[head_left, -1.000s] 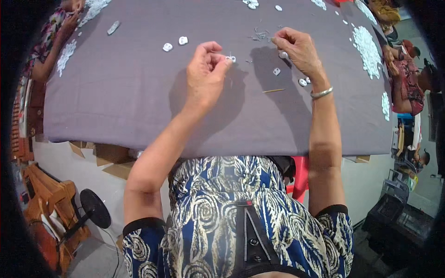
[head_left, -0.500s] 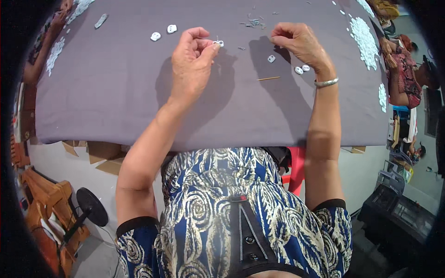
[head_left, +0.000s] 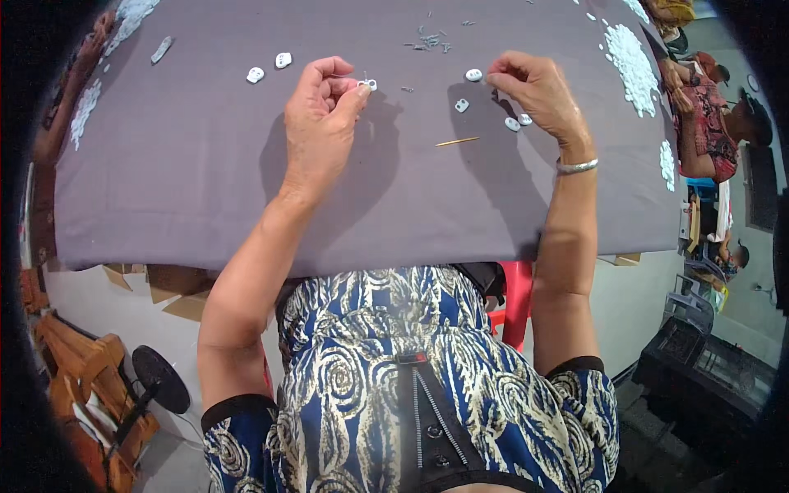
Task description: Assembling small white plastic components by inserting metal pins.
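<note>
My left hand (head_left: pixel 320 115) pinches a small white piece with ring-like holes (head_left: pixel 371 85) between thumb and forefinger, above the grey cloth. A thin pin-like bit sticks up from it. My right hand (head_left: pixel 542 99), a silver bangle on its wrist, is closed with thumb and forefinger together; whatever they hold, if anything, is too small to make out. Just left of its fingertips is a white oval piece with dark marks (head_left: pixel 473 75). Below lie a white piece with a hole (head_left: pixel 462 105) and two more white ovals (head_left: pixel 513 124). A thin yellowish stick (head_left: pixel 457 141) lies nearer me.
Small grey metal bits (head_left: pixel 429 39) are scattered at the far middle. Two white pieces (head_left: pixel 283 60) lie beyond my left hand. Heaps of white pieces (head_left: pixel 631 70) lie at the right and left edges. Other people sit along both sides. A black fan (head_left: pixel 160 379) stands lower left.
The view has shifted slightly, moving the table contents left. My right hand has moved right over the cloth, and a white oval now shows beside its fingertips. My left hand keeps its pinch.
</note>
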A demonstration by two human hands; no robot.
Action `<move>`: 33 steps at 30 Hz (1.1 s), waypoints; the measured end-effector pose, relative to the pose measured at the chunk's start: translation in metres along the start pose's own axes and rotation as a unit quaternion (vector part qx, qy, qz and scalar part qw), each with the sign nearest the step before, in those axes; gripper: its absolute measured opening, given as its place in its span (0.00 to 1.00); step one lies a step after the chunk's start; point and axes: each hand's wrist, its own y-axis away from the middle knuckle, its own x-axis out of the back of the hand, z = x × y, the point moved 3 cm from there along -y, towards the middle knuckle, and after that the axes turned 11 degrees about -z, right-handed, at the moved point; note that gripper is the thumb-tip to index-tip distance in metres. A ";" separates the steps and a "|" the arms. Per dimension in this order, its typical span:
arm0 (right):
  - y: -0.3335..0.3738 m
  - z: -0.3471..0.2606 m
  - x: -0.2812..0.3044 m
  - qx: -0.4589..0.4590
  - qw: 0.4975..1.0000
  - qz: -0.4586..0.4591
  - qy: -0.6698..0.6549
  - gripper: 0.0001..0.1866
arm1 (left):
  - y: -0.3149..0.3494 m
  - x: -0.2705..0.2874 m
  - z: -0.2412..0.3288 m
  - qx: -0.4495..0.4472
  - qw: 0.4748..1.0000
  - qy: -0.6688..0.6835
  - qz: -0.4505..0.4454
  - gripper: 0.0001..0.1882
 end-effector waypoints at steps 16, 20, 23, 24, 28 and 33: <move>-0.011 0.002 -0.021 0.047 0.995 0.013 0.085 0.08 | 0.000 -0.004 0.000 -0.005 1.000 -0.007 0.011 0.11; -0.008 -0.001 -0.020 0.039 0.994 0.006 0.103 0.08 | 0.001 -0.005 -0.002 -0.019 1.000 -0.023 0.002 0.11; -0.006 -0.008 -0.021 0.048 0.993 -0.010 0.104 0.09 | 0.002 -0.007 -0.002 -0.007 1.000 -0.013 -0.007 0.12; -0.006 -0.010 -0.022 0.055 0.994 -0.010 0.097 0.08 | 0.002 -0.008 -0.002 -0.008 1.000 -0.005 -0.010 0.12; -0.006 -0.017 -0.026 0.060 0.997 0.018 0.044 0.07 | 0.002 -0.007 -0.002 -0.002 1.000 -0.014 -0.024 0.13; -0.007 -0.023 -0.033 0.072 0.997 0.026 0.024 0.06 | 0.003 -0.007 0.001 -0.002 1.000 -0.017 -0.022 0.13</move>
